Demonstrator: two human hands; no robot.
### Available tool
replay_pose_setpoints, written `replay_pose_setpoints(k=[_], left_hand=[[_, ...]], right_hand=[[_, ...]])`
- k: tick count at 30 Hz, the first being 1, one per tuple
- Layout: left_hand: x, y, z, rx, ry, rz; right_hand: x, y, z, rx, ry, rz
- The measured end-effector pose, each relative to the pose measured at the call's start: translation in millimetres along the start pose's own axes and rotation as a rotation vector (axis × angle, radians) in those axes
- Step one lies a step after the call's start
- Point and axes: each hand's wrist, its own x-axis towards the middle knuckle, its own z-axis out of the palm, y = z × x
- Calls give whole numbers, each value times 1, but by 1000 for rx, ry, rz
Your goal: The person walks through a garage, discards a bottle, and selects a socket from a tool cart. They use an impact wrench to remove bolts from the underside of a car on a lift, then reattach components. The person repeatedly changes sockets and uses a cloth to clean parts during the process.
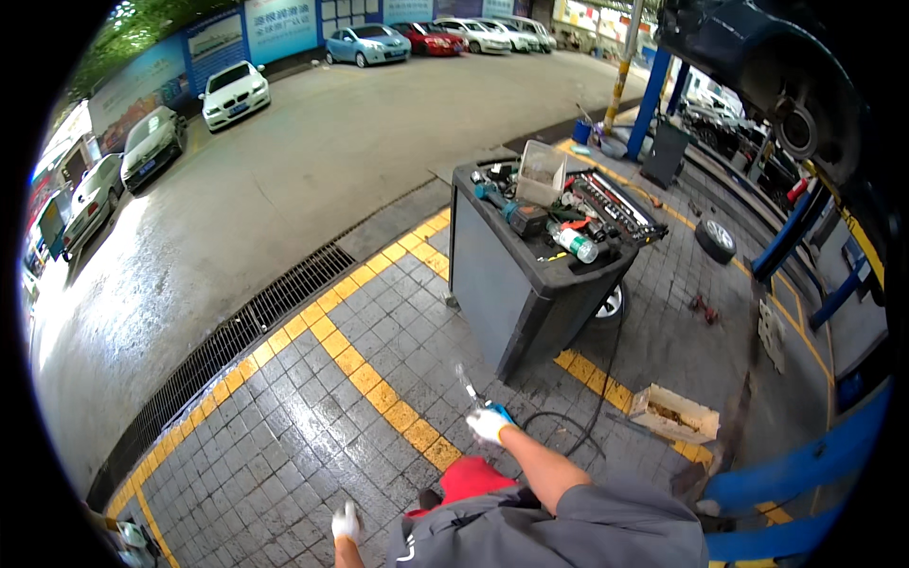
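My right hand [488, 425], in a white glove, is closed round a blue-handled tool [498, 412] with a slim, pale shaft pointing forward. Its exact kind is too small to make out. Close by, a dark cable or hose [559, 417] loops over the tiles and runs up along the tool cart [511, 275]. Lower and to the left hangs my left hand [347, 523], also gloved in white. Its fingers seem apart, with nothing visible in them. Red cloth [469, 480] shows at my front between both hands.
On the cart lie a cordless power tool [511, 208], a clear bin [542, 174], a bottle [574, 243] and a socket set [614, 202]. An open box [674, 414] sits right. A wheel [716, 241] lies beyond, near blue lift posts and a raised car [786, 66]. A drain grate [237, 331] crosses left.
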Motion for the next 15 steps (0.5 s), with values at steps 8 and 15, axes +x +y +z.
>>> replay_pose_setpoints(k=[8,15], left_hand=[[287,193,-13,-406,-183,-252],[358,202,18,-354,-318,-630]], right_hand=[[148,-151,-109,420,185,-4],[305,-325,-212,354,237,-177]])
